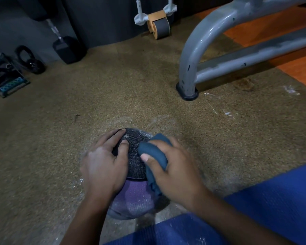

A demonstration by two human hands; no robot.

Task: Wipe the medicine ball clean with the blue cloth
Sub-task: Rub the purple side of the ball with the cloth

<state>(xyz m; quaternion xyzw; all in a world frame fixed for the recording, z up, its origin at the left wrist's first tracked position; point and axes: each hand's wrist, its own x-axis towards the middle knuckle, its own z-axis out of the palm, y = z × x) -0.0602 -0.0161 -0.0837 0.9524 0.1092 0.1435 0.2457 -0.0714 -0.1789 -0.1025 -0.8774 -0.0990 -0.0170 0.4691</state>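
A speckled brown rubber floor [113,96] fills the room, marked with pale dusty scuffs, and a grey tubular metal frame [201,46] stands on it with its foot in a black cap [187,93]. Beyond the frame lies orange flooring [265,30]; to its left, against the dark grey wall [102,18], sit a tan-and-grey roller wheel [158,26], a black dumbbell [67,48], a black kettlebell [31,61] and a small rack [6,76]. A blue mat [254,209] lies nearer than the frame, and the light is dim.
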